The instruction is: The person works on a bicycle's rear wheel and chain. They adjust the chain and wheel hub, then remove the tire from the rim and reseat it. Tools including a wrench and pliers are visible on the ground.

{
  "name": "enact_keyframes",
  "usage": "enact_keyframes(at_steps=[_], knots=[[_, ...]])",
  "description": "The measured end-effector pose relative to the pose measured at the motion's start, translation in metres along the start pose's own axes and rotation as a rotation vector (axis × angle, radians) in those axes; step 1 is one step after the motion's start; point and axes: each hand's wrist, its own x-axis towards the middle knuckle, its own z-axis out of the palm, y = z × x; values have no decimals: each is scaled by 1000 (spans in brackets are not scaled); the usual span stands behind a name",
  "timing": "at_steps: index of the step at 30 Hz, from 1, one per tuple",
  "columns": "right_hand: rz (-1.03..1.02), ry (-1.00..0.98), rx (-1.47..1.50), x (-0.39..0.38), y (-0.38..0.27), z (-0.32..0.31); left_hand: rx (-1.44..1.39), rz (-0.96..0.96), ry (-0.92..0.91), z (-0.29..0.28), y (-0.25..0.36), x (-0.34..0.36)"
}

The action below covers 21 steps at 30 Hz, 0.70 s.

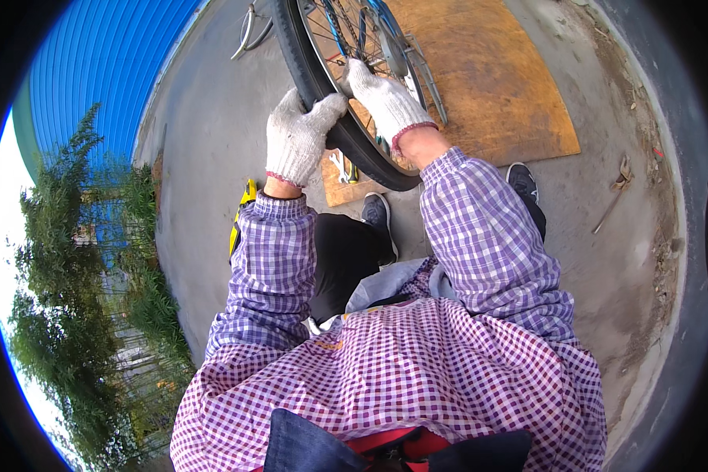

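A bicycle wheel with a black tire (375,163) stands upright before me, its spokes and part of a blue bicycle frame (336,27) behind it. My left hand (297,140), in a white knitted glove, is closed on the tire's outer left side, thumb pressed against the rubber. From the right, my right hand (387,101), gloved the same way, reaches to the inner side of the wheel near the rim. Its fingers are bent against the tire's inner edge; their tips are partly hidden.
A stained wooden board (511,102) lies under the bicycle. Near my shoe (377,214) are a wrench (339,166) and a yellow-and-black tool (353,172). A yellow object (246,197) shows beside my left sleeve. A thin rod (608,212) lies on the concrete at right.
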Motion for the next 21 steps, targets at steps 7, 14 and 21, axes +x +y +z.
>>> enact_keyframes(at_steps=[7, 14, 21], knots=[[-23, -21, -96, -8, -23, -2, -222, -41, -130, -25, -1, 3], [10, 49, -84, -7, -34, 37, -338, -42, -197, -70, -16, 10], [40, 41, 26, 0, -28, 52, -318, -78, -227, -88, -18, 12]])
